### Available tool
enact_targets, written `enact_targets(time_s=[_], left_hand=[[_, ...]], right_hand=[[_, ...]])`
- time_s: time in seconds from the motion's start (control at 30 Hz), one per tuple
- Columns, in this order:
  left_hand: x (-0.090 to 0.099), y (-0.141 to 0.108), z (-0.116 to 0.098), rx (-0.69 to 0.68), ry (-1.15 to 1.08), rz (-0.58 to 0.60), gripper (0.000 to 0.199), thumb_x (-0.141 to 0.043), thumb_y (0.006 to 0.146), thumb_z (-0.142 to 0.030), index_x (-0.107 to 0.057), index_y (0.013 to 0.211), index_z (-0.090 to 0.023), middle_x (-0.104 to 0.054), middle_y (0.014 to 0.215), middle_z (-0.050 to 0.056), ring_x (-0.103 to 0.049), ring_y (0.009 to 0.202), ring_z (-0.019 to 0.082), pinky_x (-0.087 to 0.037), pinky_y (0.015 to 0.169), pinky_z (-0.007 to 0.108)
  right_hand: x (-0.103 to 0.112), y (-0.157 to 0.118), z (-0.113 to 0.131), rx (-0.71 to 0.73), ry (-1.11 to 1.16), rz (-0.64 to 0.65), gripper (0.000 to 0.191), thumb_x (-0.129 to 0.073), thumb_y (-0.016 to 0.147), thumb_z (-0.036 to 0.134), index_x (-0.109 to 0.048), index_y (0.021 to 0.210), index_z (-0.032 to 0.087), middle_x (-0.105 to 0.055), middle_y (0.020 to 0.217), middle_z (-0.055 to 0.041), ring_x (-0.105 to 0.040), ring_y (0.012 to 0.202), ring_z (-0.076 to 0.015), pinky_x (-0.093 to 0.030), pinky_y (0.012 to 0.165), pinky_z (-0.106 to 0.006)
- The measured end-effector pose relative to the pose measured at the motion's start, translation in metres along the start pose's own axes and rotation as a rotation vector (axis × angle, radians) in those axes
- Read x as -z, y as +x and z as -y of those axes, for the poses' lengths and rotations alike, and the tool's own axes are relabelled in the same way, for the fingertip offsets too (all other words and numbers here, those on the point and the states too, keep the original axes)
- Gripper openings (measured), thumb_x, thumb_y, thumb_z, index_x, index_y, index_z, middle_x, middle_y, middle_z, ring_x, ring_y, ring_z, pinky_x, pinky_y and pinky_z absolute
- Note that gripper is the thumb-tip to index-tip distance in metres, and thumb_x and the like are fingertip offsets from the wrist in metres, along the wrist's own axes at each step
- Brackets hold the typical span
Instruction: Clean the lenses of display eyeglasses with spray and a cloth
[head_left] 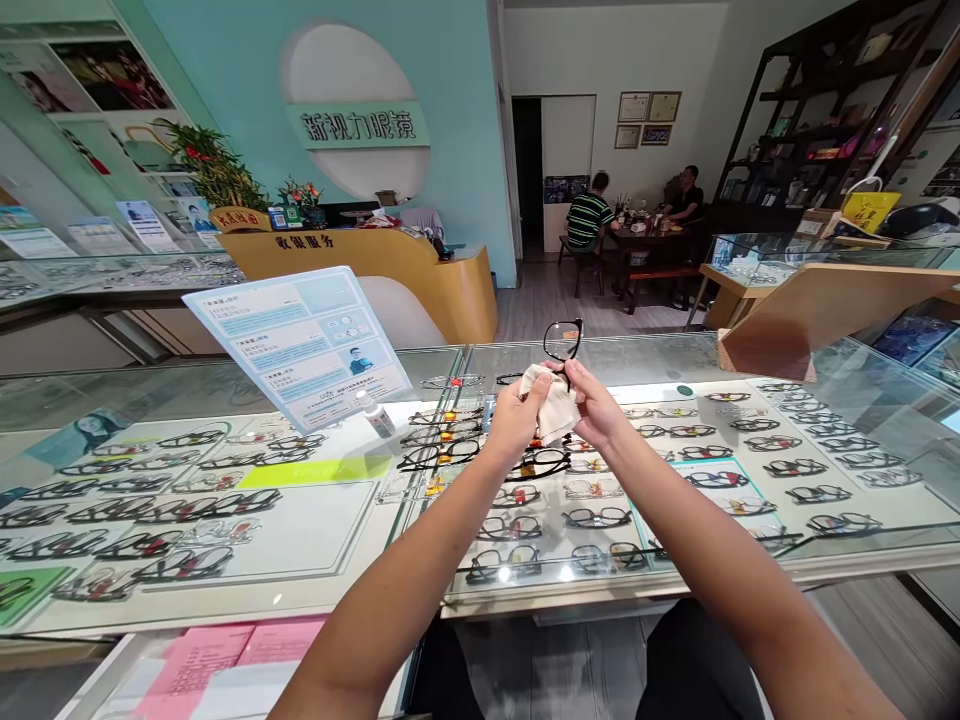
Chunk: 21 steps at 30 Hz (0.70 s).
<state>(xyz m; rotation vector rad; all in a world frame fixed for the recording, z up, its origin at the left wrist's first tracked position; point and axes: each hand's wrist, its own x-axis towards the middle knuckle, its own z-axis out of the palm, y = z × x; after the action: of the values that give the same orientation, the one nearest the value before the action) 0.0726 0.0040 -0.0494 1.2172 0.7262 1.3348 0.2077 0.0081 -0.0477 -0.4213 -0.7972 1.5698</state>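
Observation:
Both my hands are raised over the glass display counter, close together. A pair of dark-framed glasses [562, 340] is held up between them, with one round lens standing above the fingers. My left hand [516, 412] is closed on a cream cloth [557, 408], its thumb pressing the cloth near the frame. Closed round the lower part of the glasses is my right hand [592, 398], which also touches the cloth's right edge. The cloth and fingers hide the other lens.
Rows of glasses lie in the glass counter [300, 600]. A small white bottle [376, 416] stands left of my hands beside a tilted sign [300, 345]. A wooden board [817, 310] is at the right. Two people sit at a far table [652, 240].

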Motion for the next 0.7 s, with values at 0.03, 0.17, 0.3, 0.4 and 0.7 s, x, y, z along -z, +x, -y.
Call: enact_targets(time_s=[0.03,0.17,0.3,0.4,0.7], left_hand=[[0.001,0.001,0.001,0.029,0.004,0.033,0.064,-0.090,0.073,-0.067,-0.078,0.105,-0.013,-0.074,0.084,0.005,-0.061,0.070,0.016,-0.048,0.064,0.025],[0.003,-0.001,-0.002,0.011,0.062,0.116,0.067,-0.097,0.071,-0.051,-0.075,0.123,-0.014,-0.078,0.107,0.009,-0.070,0.088,0.021,-0.053,0.081,0.029],[0.000,-0.004,-0.007,-0.158,0.110,0.040,0.055,-0.092,0.078,-0.051,-0.076,0.117,-0.015,-0.078,0.111,0.010,-0.070,0.099,0.023,-0.052,0.090,0.028],[0.000,-0.003,-0.007,-0.197,0.118,-0.025,0.052,-0.084,0.086,-0.059,-0.078,0.113,-0.015,-0.077,0.099,0.008,-0.068,0.086,0.018,-0.052,0.078,0.026],[0.019,0.014,-0.003,-0.090,0.145,0.022,0.072,-0.077,0.083,-0.078,-0.079,0.112,-0.013,-0.077,0.092,0.007,-0.065,0.077,0.018,-0.049,0.069,0.026]], right_hand=[[0.002,0.002,0.002,0.004,0.015,-0.020,0.039,-0.100,0.070,0.045,-0.070,0.086,0.025,-0.082,0.104,0.0018,-0.075,0.090,-0.0156,-0.064,0.081,-0.027],[0.004,0.004,0.003,-0.009,0.031,-0.064,0.042,-0.102,0.066,0.046,-0.072,0.088,0.025,-0.081,0.097,0.0044,-0.072,0.081,-0.0126,-0.063,0.075,-0.024],[-0.005,-0.002,-0.004,-0.001,0.006,-0.005,0.037,-0.099,0.071,0.045,-0.071,0.085,0.025,-0.079,0.097,0.0049,-0.065,0.069,-0.0093,-0.057,0.062,-0.021],[-0.009,-0.005,-0.006,0.000,-0.009,0.016,0.038,-0.100,0.069,0.043,-0.070,0.083,0.025,-0.077,0.090,0.0057,-0.062,0.064,-0.0083,-0.053,0.057,-0.020],[0.003,-0.001,0.016,0.090,-0.287,0.034,0.035,-0.094,0.076,0.048,-0.072,0.092,0.025,-0.076,0.118,-0.0009,-0.065,0.094,-0.0149,-0.052,0.087,-0.026]])
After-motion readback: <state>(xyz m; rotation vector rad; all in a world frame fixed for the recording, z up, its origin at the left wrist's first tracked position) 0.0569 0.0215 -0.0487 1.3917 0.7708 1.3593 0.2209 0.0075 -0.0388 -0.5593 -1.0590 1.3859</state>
